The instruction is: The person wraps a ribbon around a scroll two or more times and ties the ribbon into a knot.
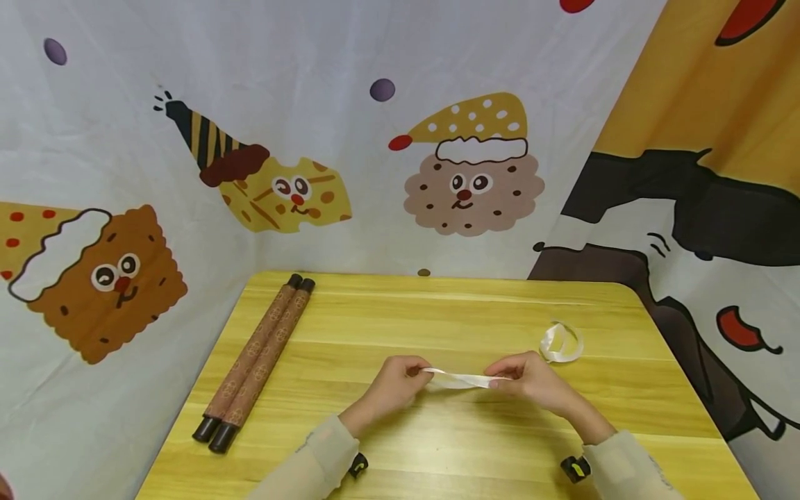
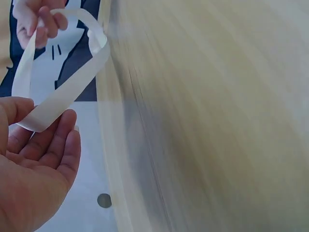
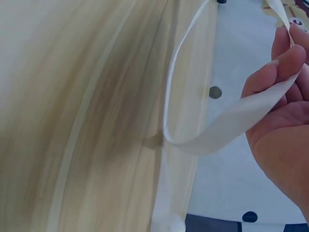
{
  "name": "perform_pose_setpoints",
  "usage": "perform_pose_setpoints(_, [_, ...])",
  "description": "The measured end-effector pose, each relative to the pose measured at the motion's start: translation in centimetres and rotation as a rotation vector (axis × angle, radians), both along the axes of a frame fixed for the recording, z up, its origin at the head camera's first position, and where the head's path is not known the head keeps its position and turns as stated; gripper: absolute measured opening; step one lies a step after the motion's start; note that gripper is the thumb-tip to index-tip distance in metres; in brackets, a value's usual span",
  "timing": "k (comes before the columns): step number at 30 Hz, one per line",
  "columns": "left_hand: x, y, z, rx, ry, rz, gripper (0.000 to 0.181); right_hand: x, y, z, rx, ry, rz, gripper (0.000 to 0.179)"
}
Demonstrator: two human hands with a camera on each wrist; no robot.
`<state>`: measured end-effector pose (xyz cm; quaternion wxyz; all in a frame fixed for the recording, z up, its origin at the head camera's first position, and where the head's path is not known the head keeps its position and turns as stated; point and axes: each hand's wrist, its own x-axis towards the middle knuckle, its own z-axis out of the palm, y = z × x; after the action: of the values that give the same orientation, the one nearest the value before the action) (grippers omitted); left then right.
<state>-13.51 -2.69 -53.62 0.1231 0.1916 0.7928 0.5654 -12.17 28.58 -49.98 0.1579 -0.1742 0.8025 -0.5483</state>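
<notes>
A white satin-like ribbon (image 1: pixel 459 380) stretches between the two hands above the table, slightly twisted. The left hand (image 1: pixel 400 382) pinches its left end; in the left wrist view, thumb and fingers hold a bend of the ribbon (image 2: pixel 72 94) that loops up toward the other hand. At the other end, the right hand (image 1: pixel 531 380) pinches the ribbon between thumb and fingers. From the right wrist view, the ribbon (image 3: pixel 222 125) passes through those fingers, and a length of it hangs in a curve. A loose coil of white ribbon (image 1: pixel 562 355) lies on the table just beyond the right hand.
Two brown patterned rolls with black ends (image 1: pixel 265 354) lie side by side along the table's left part. The wood-look table (image 1: pixel 400 312) backs onto a cartoon-printed curtain (image 1: pixel 350 62), which also hangs at both sides.
</notes>
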Motion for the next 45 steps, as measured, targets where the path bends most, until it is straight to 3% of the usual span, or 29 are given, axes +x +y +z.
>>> perform_pose_setpoints(7, [-0.2,-1.0,0.0,0.013,-0.004,0.017,0.014,-0.1,1.2,-0.2,0.045,0.004,-0.057,0.018])
perform_pose_setpoints(11, [0.0,-1.0,0.1,-0.069,0.017,0.004,0.02,-0.3,1.2,-0.2,0.051,0.002,-0.064,0.017])
perform_pose_setpoints(15, [0.3,0.0,0.7,-0.176,0.093,-0.043,0.042,-0.4,0.4,0.4,0.034,0.016,-0.018,0.015])
perform_pose_setpoints(20, [0.7,2.2,2.0,-0.214,0.162,-0.113,0.057,-0.3,-1.5,1.3,0.023,0.028,0.054,0.012])
perform_pose_setpoints(23, [0.6,3.3,2.5,-0.188,0.171,-0.177,0.051,-0.4,-2.5,1.5,0.02,0.041,0.096,0.011])
perform_pose_setpoints(27, [0.6,4.0,2.3,-0.123,0.174,-0.229,0.025,-0.5,-3.2,1.3,0.015,0.038,0.126,0.011])
perform_pose_setpoints(29, [0.6,3.9,1.9,-0.095,0.164,-0.216,0.017,-0.7,-3.1,0.9,0.019,0.031,0.115,0.012])
perform_pose_setpoints(34, [0.8,2.4,0.8,-0.04,0.107,-0.104,0.012,-1.2,-1.4,-0.8,0.121,0.059,0.013,0.016])
perform_pose_setpoints(37, [0.8,1.2,0.4,-0.014,0.066,-0.044,0.01,-1.4,-0.4,-2.2,0.23,0.144,-0.05,0.013])
perform_pose_setpoints(41, [0.9,-0.2,0.3,0.014,0.012,0.002,0.01,-1.6,0.4,-4.0,0.401,0.327,-0.082,0.012])
perform_pose_setpoints(45, [0.7,-1.5,0.1,0.053,-0.02,0.034,0.011,-1.5,0.8,-5.0,0.525,0.392,-0.09,0.015])
